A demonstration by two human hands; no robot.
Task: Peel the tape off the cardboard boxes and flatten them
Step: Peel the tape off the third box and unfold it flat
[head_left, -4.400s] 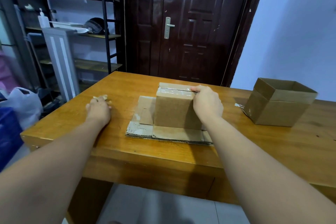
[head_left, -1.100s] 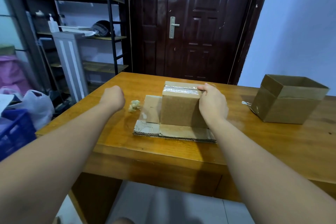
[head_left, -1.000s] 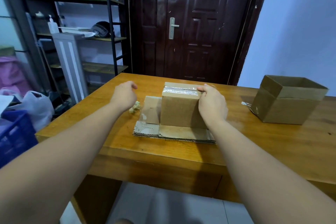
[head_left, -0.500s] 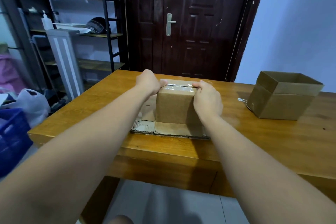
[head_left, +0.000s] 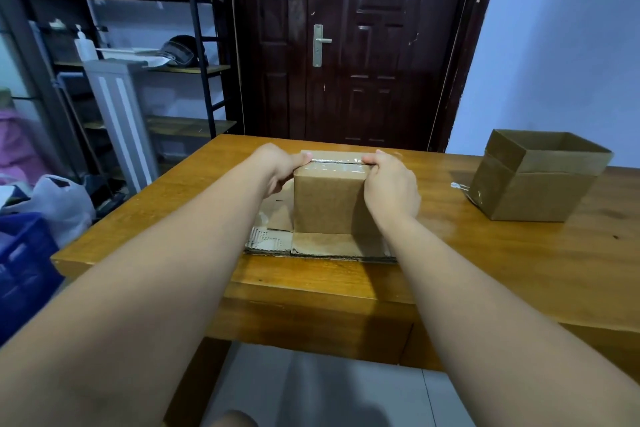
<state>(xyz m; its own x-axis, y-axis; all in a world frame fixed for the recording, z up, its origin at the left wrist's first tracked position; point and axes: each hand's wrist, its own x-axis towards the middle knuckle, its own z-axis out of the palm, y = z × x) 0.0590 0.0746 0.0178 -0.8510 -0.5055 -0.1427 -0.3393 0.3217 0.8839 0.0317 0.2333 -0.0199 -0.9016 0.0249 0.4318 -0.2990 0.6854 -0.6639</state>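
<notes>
A small brown cardboard box [head_left: 327, 201] stands upright mid-table on a pile of flattened cardboard [head_left: 311, 244]. Clear tape [head_left: 334, 166] runs across its closed top. My left hand [head_left: 278, 166] grips the box's upper left edge, thumb on the top. My right hand [head_left: 391, 184] grips the upper right edge, fingers over the top corner. A second cardboard box [head_left: 533, 177] stands open-topped at the right of the table, with tape bits on its left side.
The wooden table [head_left: 485, 260] has its front edge close to me. A dark door stands behind it. At the left are metal shelves [head_left: 138, 66], a white plastic bag [head_left: 59, 201] and a blue crate [head_left: 20, 267] on the floor.
My left hand let go of a crumpled wad of tape at the table's left, then swung right and took hold of the box's upper left edge. My right hand stayed on the box.
</notes>
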